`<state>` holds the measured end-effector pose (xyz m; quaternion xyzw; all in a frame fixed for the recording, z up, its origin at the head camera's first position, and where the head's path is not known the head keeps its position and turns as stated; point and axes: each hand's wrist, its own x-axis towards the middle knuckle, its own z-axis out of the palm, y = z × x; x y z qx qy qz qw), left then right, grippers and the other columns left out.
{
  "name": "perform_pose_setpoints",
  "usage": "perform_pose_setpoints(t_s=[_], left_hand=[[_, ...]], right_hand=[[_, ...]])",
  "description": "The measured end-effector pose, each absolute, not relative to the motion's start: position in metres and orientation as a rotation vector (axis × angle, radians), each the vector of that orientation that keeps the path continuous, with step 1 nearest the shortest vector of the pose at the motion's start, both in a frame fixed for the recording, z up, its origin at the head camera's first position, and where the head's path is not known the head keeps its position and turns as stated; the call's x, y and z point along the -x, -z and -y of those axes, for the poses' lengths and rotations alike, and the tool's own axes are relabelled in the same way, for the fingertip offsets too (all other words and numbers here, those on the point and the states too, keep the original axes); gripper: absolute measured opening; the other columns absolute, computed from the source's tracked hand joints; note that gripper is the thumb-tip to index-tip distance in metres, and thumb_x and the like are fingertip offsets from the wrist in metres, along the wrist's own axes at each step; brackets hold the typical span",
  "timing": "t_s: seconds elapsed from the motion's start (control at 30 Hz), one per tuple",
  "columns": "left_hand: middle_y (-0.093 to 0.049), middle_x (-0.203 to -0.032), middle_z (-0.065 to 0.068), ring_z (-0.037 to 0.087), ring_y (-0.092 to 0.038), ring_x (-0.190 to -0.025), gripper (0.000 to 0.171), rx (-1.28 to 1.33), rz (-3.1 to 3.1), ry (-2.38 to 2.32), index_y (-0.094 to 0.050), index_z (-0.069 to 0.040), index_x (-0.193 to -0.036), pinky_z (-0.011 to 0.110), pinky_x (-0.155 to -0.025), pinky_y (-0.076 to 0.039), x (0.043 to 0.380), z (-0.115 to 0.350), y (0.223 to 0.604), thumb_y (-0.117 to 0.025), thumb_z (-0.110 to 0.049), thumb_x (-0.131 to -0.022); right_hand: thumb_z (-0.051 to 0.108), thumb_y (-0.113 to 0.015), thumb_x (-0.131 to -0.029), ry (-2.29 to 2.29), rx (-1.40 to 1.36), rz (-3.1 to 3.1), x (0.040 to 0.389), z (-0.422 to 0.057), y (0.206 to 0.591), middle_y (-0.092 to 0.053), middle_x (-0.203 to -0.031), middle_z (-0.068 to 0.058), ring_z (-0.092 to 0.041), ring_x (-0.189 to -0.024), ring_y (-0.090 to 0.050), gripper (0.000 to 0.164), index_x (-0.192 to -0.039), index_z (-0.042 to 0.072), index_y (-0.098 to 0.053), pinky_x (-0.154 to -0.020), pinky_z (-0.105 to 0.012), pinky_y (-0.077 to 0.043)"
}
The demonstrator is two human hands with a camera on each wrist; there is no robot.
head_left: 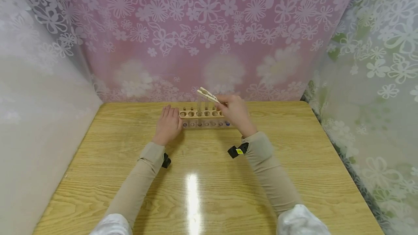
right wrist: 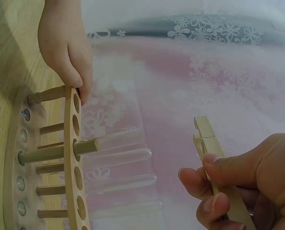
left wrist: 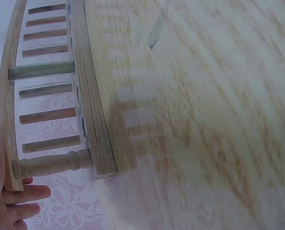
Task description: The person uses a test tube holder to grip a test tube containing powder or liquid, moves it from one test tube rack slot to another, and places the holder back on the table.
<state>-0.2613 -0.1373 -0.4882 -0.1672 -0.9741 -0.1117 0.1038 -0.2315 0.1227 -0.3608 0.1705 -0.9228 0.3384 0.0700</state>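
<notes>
A wooden test tube rack [head_left: 195, 114] stands near the table's back edge. My left hand [head_left: 168, 124] grips its left end, thumb in front and fingers behind the upper board in the right wrist view. Above the rack, my right hand [head_left: 236, 114] holds a wooden test tube clamp [head_left: 208, 94] between thumb and fingers. The clamp's tip [right wrist: 204, 125] points away from the hand and has nothing in it. A test tube with greenish-brown contents [right wrist: 41, 155] stands in one hole, the clamp apart from it. Several clear tubes [right wrist: 121, 183] rise behind the holes.
The wood-grain table [head_left: 156, 191] carries the rack. A pink flowered curtain [head_left: 196, 46] hangs close behind it, with pale flowered sheets [head_left: 375, 93] at the sides. Short wooden pegs [left wrist: 47, 116] line the rack's back.
</notes>
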Motion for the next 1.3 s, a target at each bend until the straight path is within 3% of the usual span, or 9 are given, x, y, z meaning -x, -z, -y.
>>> perform_pose_setpoints(t_s=[0.17, 0.53, 0.8, 1.07, 1.3], left_hand=[[-0.051, -0.131, 0.026, 0.041, -0.03, -0.142, 0.037, 0.494, 2.865, 0.325, -0.049, 0.007, -0.128, 0.046, -0.123, -0.011, 0.261, 0.137, 0.488, -0.037, -0.017, -0.103], [-0.051, -0.129, 0.027, 0.042, -0.03, -0.141, 0.036, 0.498, 2.859, 0.309, -0.049, 0.007, -0.125, 0.047, -0.123, -0.012, 0.261, 0.137, 0.489, -0.035, -0.017, -0.103], [-0.052, -0.131, 0.027, 0.042, -0.03, -0.141, 0.037, 0.5, 2.854, 0.305, -0.05, 0.008, -0.127, 0.048, -0.123, -0.013, 0.261, 0.138, 0.489, -0.035, -0.016, -0.103], [-0.051, -0.132, 0.027, 0.042, -0.03, -0.142, 0.038, 0.486, 2.871, 0.293, -0.049, 0.008, -0.129, 0.047, -0.123, -0.011, 0.262, 0.138, 0.489, -0.037, -0.016, -0.103], [-0.05, -0.134, 0.027, 0.042, -0.029, -0.142, 0.038, 0.489, 2.879, 0.311, -0.048, 0.008, -0.131, 0.047, -0.123, -0.01, 0.263, 0.138, 0.489, -0.038, -0.016, -0.103]], right_hand=[[0.015, -0.061, -0.099, -1.006, -0.513, 2.811, 0.234, -0.118, 0.366, -0.074, -0.09, -0.013, -0.016, -0.049, -0.047, 0.033, -0.129, 0.004, -0.066, -0.044, -0.026, -0.03], [0.013, -0.065, -0.096, -0.989, -0.452, 2.867, 0.242, -0.111, 0.377, -0.074, -0.084, -0.006, -0.016, -0.055, -0.054, 0.02, -0.112, 0.007, -0.076, -0.046, -0.026, -0.035], [0.013, -0.067, -0.095, -1.009, -0.406, 2.883, 0.244, -0.108, 0.387, -0.071, -0.079, -0.005, -0.015, -0.047, -0.043, 0.025, -0.119, 0.008, -0.074, -0.043, -0.025, -0.029], [0.016, -0.068, -0.095, -0.952, -0.409, 2.886, 0.245, -0.107, 0.392, -0.064, -0.068, -0.003, -0.014, -0.046, -0.041, 0.025, -0.119, 0.012, -0.075, -0.042, -0.025, -0.029], [0.018, -0.068, -0.095, -0.94, -0.379, 2.912, 0.242, -0.104, 0.389, -0.067, -0.072, -0.003, -0.016, -0.048, -0.044, 0.025, -0.119, 0.014, -0.075, -0.042, -0.026, -0.029]])
